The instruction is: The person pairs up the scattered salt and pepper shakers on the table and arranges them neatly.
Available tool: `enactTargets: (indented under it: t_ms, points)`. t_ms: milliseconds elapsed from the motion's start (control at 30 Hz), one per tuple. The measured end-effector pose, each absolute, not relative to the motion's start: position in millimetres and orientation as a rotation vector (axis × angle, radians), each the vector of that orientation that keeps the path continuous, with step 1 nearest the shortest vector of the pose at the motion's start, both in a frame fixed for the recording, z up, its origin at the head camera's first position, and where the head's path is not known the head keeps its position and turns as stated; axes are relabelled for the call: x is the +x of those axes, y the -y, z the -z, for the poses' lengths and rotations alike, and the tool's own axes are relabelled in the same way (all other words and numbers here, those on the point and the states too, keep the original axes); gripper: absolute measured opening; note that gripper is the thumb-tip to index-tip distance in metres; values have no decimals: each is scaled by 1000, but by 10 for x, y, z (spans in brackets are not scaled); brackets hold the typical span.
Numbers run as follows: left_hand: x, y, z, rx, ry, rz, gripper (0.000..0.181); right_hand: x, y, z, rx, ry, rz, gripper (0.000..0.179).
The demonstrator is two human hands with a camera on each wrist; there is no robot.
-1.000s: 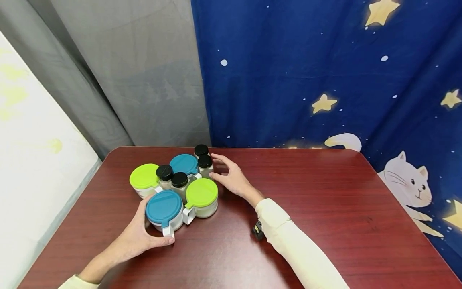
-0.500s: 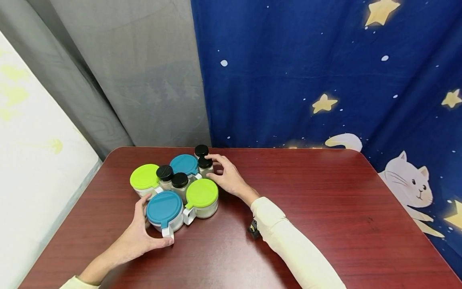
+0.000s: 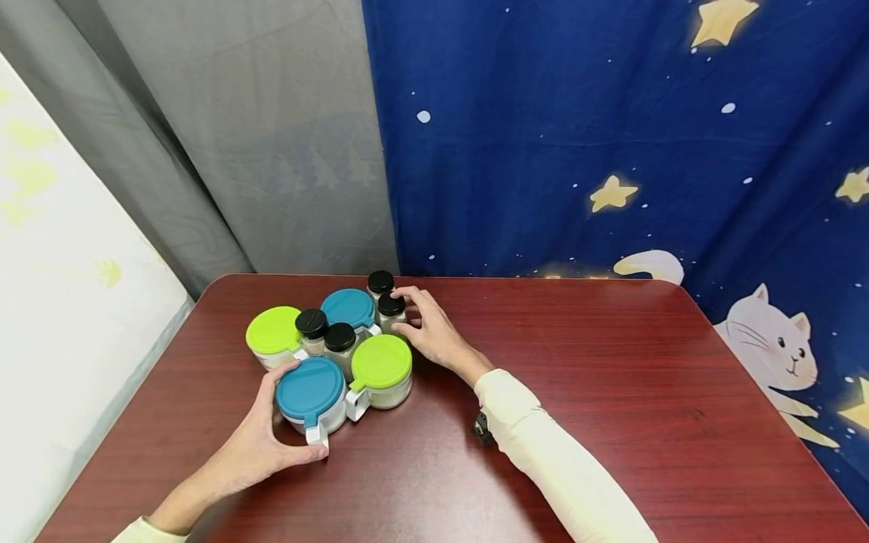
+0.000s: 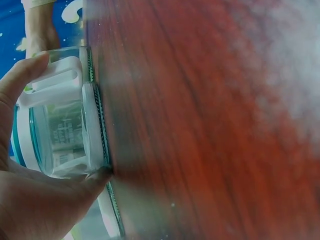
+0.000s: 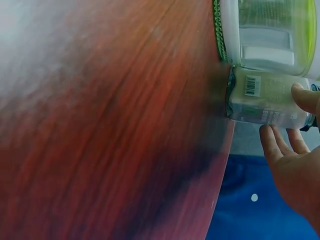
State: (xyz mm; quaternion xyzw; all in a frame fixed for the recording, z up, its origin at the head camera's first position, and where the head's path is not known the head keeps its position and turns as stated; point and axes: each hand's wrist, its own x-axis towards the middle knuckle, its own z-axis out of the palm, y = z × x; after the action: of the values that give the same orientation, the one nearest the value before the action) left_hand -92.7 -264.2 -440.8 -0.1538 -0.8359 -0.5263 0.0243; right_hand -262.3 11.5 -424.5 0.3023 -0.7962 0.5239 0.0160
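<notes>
Blue-lidded jar (image 3: 310,391) gripped by left hand (image 3: 256,437); right hand (image 3: 433,332) pinches black-capped jar (image 3: 390,306) from three o'clock: squeeze evenly, avoiding tilt.

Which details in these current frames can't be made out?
Head view: most of the rear black-lidded jar's body, hidden by the jars in front.
Head view: the left sleeve, cut off by the bottom edge.
Left wrist view: lettering seen through the blue-lidded jar, too blurred to read.
Right wrist view: the right hand, partly cut off by the right edge.
</notes>
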Motion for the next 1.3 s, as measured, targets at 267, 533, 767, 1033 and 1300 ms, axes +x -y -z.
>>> enactTargets:
  t_ms: [267,533,767,1033,1300]
  points:
    - [-907,2652,4400,-427,2652,1507,121,-2590,-194,4268,907,2528,-1560,48]
    - [-912,2646,4367,-407,2681,1435,121,-2572,-277,4274,939,2498,-1553,49]
    - [-895,2677,4332,-419,2727,1383,123,-2560,-334,4273,957,2509,-1527,51]
    - [-894,2690,4301,-411,2766,1391,123,-2584,-380,4261,990,2551,-1522,63]
    - [-878,2671,4285,-373,2794,1346,123,-2582,-419,4278,992,2601,-1406,61]
